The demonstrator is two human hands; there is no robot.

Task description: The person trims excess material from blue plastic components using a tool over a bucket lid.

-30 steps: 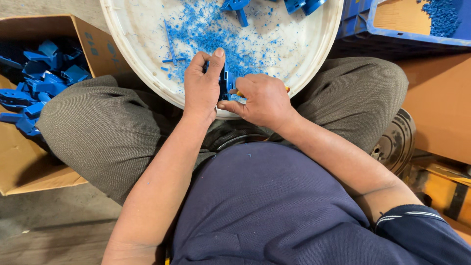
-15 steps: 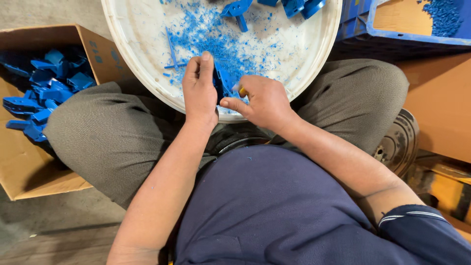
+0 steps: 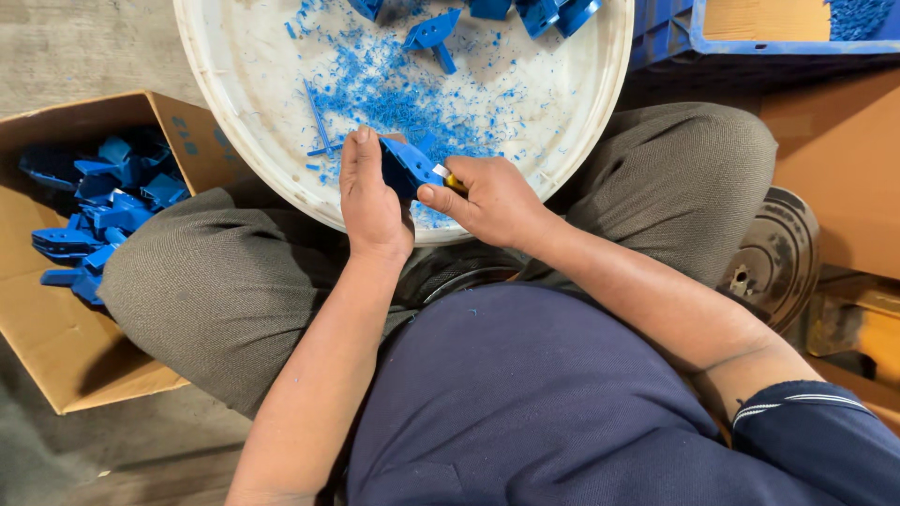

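My left hand (image 3: 370, 199) grips a blue plastic part (image 3: 405, 165) over the near rim of a big white basin (image 3: 239, 141). My right hand (image 3: 487, 199) is closed around a small knife with a yellow handle (image 3: 454, 182); its blade end touches the part. Blue shavings (image 3: 394, 94) are scattered over the basin's floor. More blue parts (image 3: 433, 33) lie at the basin's far side. The basin rests on my lap between my knees.
An open cardboard box (image 3: 66, 347) at my left holds several blue parts (image 3: 103, 206). A blue crate (image 3: 750, 37) stands at the upper right over brown cardboard. A dark round metal disc (image 3: 773, 262) lies by my right knee.
Both hands stay together at the basin's rim. The blue part has turned in my left hand, showing more of its flat face, and the knife tip now lies against it.
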